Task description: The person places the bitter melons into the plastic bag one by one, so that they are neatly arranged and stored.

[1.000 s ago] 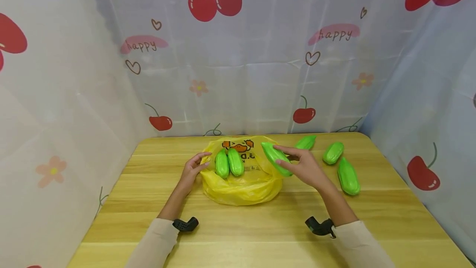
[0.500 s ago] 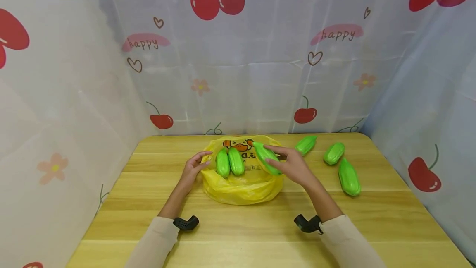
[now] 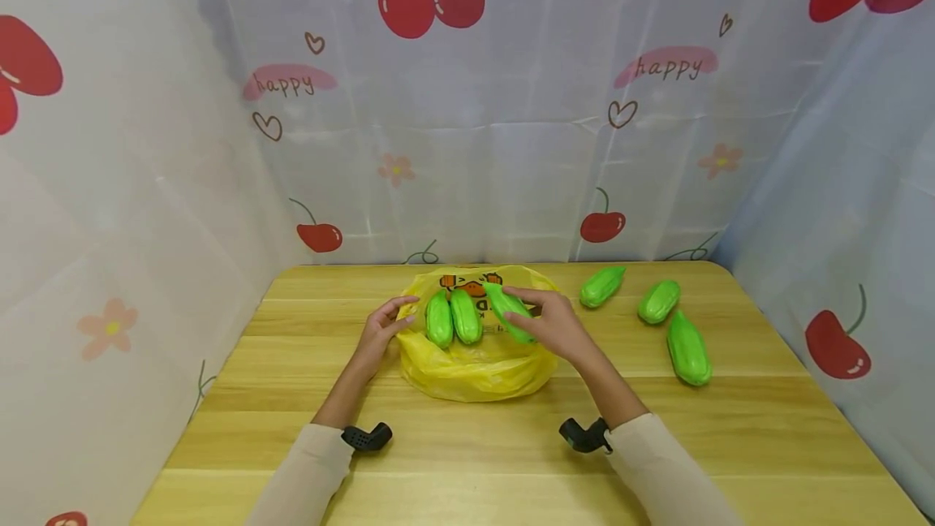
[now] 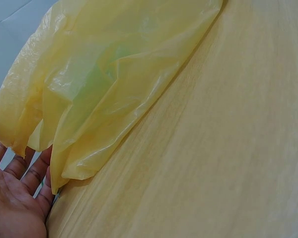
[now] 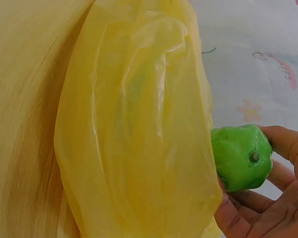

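Note:
A yellow plastic bag (image 3: pixel 475 378) with a printed duck face stands with its mouth wide in the head view. My left hand (image 3: pixel 378 329) holds its left rim; in the left wrist view the fingers (image 4: pixel 37 171) run partly behind the plastic. Inside the bag two green, ridged, gourd-like vegetables (image 3: pixel 466 317) lie side by side. Over the bag's right side, my right hand (image 3: pixel 557 329) grips another green gourd-like vegetable (image 3: pixel 500 301) between thumb and fingers. Its blunt stem end (image 5: pixel 243 158) faces the right wrist camera, while the far part is hidden by the bag.
Several more things of the kind lie on the wooden table (image 3: pixel 453 477) to the right: one green gourd (image 3: pixel 602 287) behind my right hand, a short one (image 3: pixel 659 302), and a pointed one (image 3: pixel 688 351). A cherry-print curtain (image 3: pixel 497 144) encloses the back and sides.
My right hand has moved left, carrying the gourd-like vegetable from the bag's right rim to over its mouth. The left hand has stayed at the rim.

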`<action>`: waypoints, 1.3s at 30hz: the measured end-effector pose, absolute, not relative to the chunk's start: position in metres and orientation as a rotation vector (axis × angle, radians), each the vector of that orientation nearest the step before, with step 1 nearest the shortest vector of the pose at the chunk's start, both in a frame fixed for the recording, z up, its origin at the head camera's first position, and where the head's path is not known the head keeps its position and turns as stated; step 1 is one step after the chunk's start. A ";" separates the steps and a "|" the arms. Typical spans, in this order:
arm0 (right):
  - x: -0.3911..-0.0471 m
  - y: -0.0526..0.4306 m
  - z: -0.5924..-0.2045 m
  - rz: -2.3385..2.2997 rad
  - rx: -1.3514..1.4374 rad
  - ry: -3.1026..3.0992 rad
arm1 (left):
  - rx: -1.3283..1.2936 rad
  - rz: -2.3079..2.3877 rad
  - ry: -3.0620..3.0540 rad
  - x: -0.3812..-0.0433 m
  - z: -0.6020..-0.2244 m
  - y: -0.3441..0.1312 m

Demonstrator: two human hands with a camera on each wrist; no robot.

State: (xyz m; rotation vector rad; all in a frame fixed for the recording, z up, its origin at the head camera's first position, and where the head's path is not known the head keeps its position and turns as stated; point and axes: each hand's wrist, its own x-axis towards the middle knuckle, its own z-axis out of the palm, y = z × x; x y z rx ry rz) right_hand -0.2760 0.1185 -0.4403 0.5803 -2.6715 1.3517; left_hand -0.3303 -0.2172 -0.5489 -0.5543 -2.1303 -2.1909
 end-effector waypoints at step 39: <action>-0.309 0.084 -0.467 1.447 0.468 -2.803 | -0.534 -2.217 -2.138 -0.331 -0.550 -0.217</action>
